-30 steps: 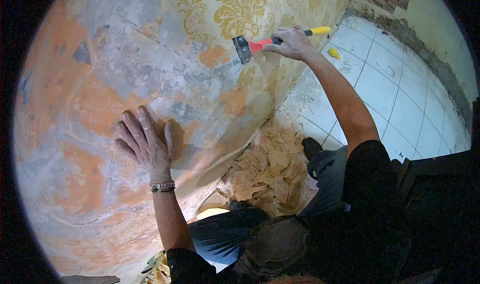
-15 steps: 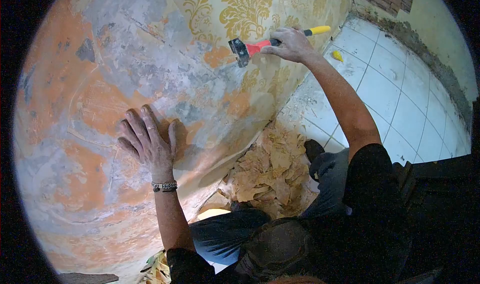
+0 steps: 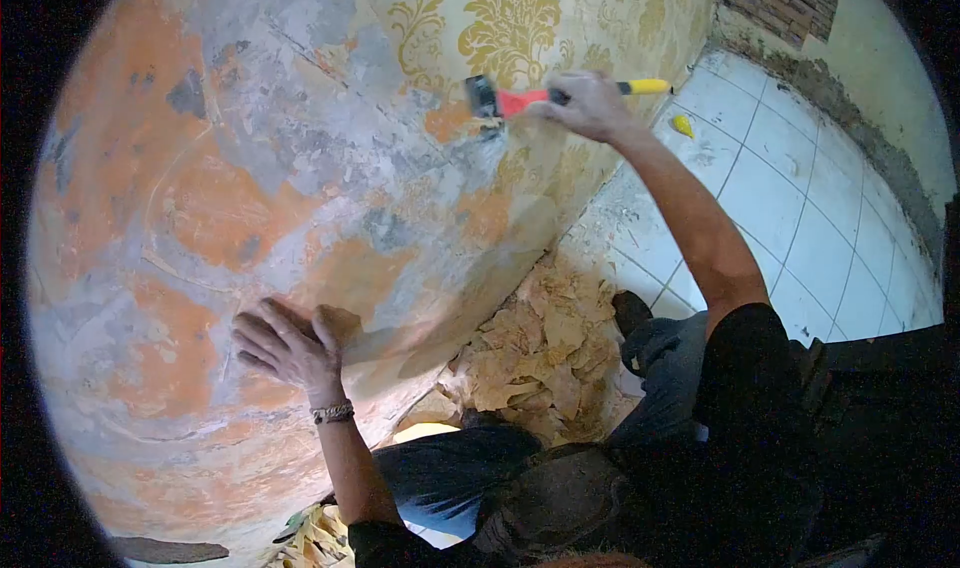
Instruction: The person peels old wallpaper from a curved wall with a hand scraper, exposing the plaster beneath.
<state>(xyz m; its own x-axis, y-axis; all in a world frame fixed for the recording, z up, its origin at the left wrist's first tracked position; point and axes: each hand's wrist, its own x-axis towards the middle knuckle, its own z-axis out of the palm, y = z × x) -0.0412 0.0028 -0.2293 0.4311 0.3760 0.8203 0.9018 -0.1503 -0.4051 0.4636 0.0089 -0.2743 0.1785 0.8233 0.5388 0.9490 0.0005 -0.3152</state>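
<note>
By the gold-patterned wallpaper (image 3: 512,13), the right grip (image 3: 590,106) was clamped on the scraper (image 3: 517,102) mid-handle, black head (image 3: 482,97) out front, yellow end (image 3: 648,86) behind!

Tan scraps (image 3: 552,353) on tiled floor (image 3: 795,203)

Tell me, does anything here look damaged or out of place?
The wall looks damaged: its gold-patterned covering ends raggedly beside blotchy grey and orange. Torn-looking scraps lie heaped at its foot, and a small yellow object sits oddly on the white floor tiles.
</note>
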